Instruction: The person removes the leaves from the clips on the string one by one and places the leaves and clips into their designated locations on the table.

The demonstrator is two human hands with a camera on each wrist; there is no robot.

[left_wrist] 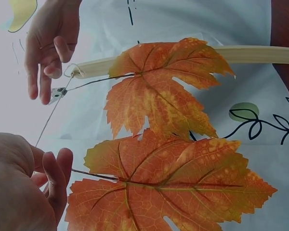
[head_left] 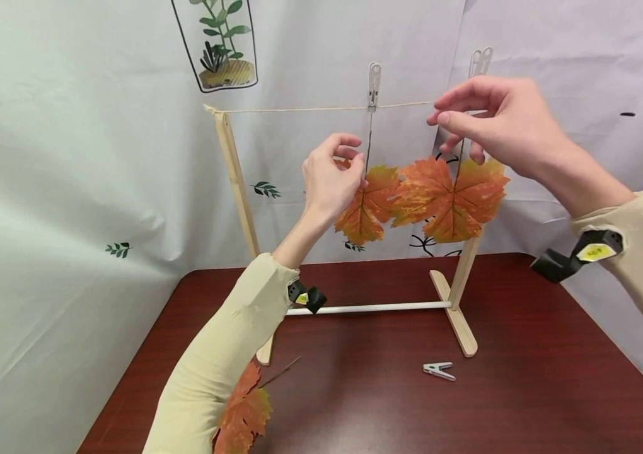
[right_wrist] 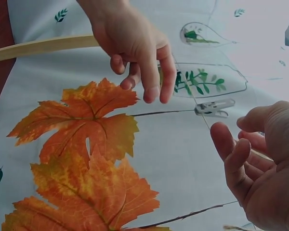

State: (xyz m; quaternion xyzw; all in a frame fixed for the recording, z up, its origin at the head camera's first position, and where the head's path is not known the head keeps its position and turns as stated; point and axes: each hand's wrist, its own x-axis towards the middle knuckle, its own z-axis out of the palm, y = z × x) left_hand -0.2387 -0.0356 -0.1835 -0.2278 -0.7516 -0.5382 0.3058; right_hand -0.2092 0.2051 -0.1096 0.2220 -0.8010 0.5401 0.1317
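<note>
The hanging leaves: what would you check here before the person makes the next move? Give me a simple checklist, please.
1. Left leaf clipped to the string: ok, left clothespin grips its stem.
2. Right leaf clipped: ok, by the right clothespin.
3. Leaves visibly separate: not ok, their edges overlap in the head view.
4. Hands empty: ok, left hand and right hand hold nothing.
5. Spare clothespin in sight: ok, on the table.
6. Third leaf undamaged: cannot tell, left sleeve hides part.

screened-off tabletop workspace: white printed sheeting (head_left: 72,195) around dark-red table (head_left: 367,397)
</note>
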